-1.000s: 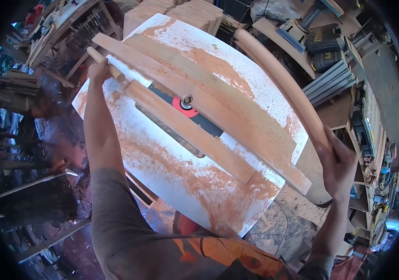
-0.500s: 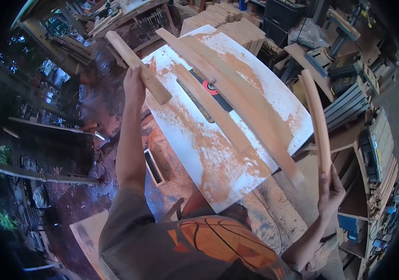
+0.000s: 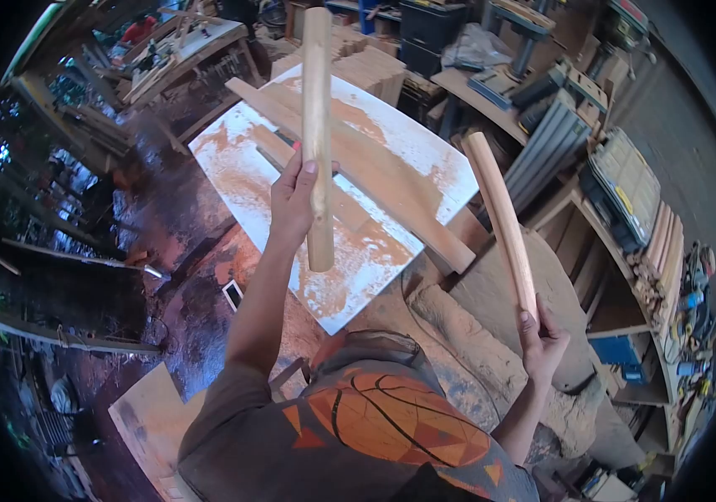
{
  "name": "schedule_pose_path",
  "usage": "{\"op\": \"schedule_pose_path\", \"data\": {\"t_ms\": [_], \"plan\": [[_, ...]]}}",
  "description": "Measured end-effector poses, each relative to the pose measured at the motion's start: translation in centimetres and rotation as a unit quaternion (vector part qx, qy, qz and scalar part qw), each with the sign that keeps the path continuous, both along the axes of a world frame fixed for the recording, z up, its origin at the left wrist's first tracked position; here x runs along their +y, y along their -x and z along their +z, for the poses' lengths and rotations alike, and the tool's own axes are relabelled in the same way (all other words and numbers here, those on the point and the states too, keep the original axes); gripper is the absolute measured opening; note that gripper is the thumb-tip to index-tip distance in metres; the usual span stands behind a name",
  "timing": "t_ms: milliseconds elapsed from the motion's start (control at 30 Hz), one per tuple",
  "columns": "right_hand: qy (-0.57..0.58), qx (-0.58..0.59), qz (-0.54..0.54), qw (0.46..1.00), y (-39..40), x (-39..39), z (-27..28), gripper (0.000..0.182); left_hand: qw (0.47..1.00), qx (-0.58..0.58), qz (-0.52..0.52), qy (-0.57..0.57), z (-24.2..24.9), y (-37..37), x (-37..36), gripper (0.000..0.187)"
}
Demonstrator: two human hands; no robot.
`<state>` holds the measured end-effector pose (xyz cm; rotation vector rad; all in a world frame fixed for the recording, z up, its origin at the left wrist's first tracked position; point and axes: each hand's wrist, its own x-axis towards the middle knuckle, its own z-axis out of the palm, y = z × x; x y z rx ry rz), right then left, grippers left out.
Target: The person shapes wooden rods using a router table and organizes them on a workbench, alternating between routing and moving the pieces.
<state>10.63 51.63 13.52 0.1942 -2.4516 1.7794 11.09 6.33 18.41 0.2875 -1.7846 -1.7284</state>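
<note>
My left hand (image 3: 295,197) is closed round the lower half of a pale, rounded wooden piece (image 3: 317,100), which stands nearly upright in view over the white table (image 3: 333,314). Lower right, my right hand (image 3: 540,339) grips the bottom end of a reddish, slightly curved wooden piece (image 3: 504,222) that leans up and to the left, clear of the table. Between the two lies a long board (image 3: 391,197) on the sawdust-strewn table top. A shorter strip beside it is partly hidden behind my left hand and its piece.
Shelving with wood pieces (image 3: 605,284) and a tool case (image 3: 621,188) stands at the right. Stacked boards (image 3: 370,75) are behind the table. A workbench (image 3: 195,46) is at the upper left, and a wooden panel (image 3: 145,418) lies at the lower left.
The view has turned right, so the table appears farther left. My left hand's piece has swung from slanted to nearly upright and moved right in view. Both hands keep their holds.
</note>
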Motion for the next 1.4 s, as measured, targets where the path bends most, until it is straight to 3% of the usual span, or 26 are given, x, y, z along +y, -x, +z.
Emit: {"op": "schedule_pose_path", "data": {"t_ms": [367,467,533,567,633,700,767,800,867,900,967,1000,1067,1167,1200,1267,1300,1367,1400], "plan": [[-0.016,-0.045,-0.063,0.997,-4.9,3.1,0.5,0.046,0.981,-0.032,-0.188,0.02,-0.9,0.6,6.8,0.06],[-0.014,-0.02,-0.076,0.997,-5.2,3.1,-0.2,0.046,0.977,-0.031,-0.188,0.094,-1.0,1.1,7.4,0.059],[-0.016,-0.01,-0.078,0.997,-5.4,3.3,-0.5,0.046,0.913,-0.022,-0.142,0.383,-0.9,1.8,6.6,0.049],[-0.007,-0.024,-0.09,0.996,-5.4,3.5,-0.6,0.046,0.914,-0.028,-0.144,0.377,-1.6,2.6,6.0,0.049],[-0.003,-0.043,-0.099,0.994,-5.8,4.1,-1.1,0.046,0.863,-0.033,-0.172,0.473,-4.3,4.7,4.1,0.042],[0.011,-0.054,-0.121,0.991,-5.8,4.8,-1.8,0.048,0.862,-0.078,-0.199,0.46,-7.8,6.2,1.7,0.039],[-0.011,-0.021,-0.112,0.993,-6.0,6.1,-3.8,0.046,0.785,-0.156,-0.224,0.556,-11.7,8.3,-1.1,0.04],[-0.017,-0.027,-0.109,0.994,-6.3,6.4,-4.3,0.046,0.786,-0.156,-0.224,0.555,-12.5,9.0,-1.9,0.04],[-0.028,-0.036,-0.108,0.993,-7.2,6.5,-4.5,0.046,0.815,-0.293,-0.248,0.433,-14.1,10.0,-3.1,0.042],[-0.032,-0.051,-0.118,0.991,-7.5,6.2,-4.4,0.047,0.816,-0.294,-0.25,0.431,-15.3,10.8,-4.1,0.042],[-0.04,-0.071,-0.129,0.988,-7.8,5.2,-4.1,0.047,0.753,-0.168,-0.253,0.583,-17.3,11.7,-6.0,0.047],[-0.042,-0.062,-0.121,0.99,-7.9,4.6,-3.8,0.047,0.754,-0.169,-0.257,0.58,-17.1,11.5,-5.7,0.047],[-0.074,-0.028,-0.086,0.993,-7.8,4.1,-3.8,0.043,0.821,-0.187,-0.108,0.529,-15.9,10.8,-4.7,0.046],[-0.13,-0.093,-0.043,0.986,-8.2,3.8,-2.5,0.043,0.79,-0.267,-0.1,0.544,-16.9,10.1,-5.3,0.051],[-0.162,-0.066,-0.014,0.984,-8.1,3.5,-1.4,0.043,0.79,-0.267,-0.101,0.543,-17.0,9.7,-5.0,0.051],[-0.19,-0.018,0.025,0.981,-7.9,4.3,-1.6,0.041,0.791,-0.161,-0.077,0.586,-17.6,8.2,-3.7,0.057],[-0.216,0.033,0.066,0.974,-7.6,4.8,-1.6,0.04,0.793,-0.161,-0.076,0.582,-17.7,7.8,-2.7,0.057],[-0.262,0.009,0.082,0.962,-7.3,5.2,0.4,0.04,0.819,-0.243,-0.082,0.513,-17.7,7.1,-0.1,0.081],[-0.302,-0.018,0.094,0.949,-7.4,5.3,1.2,0.04,0.82,-0.245,-0.085,0.511,-17.6,6.9,1.0,0.081]]}}
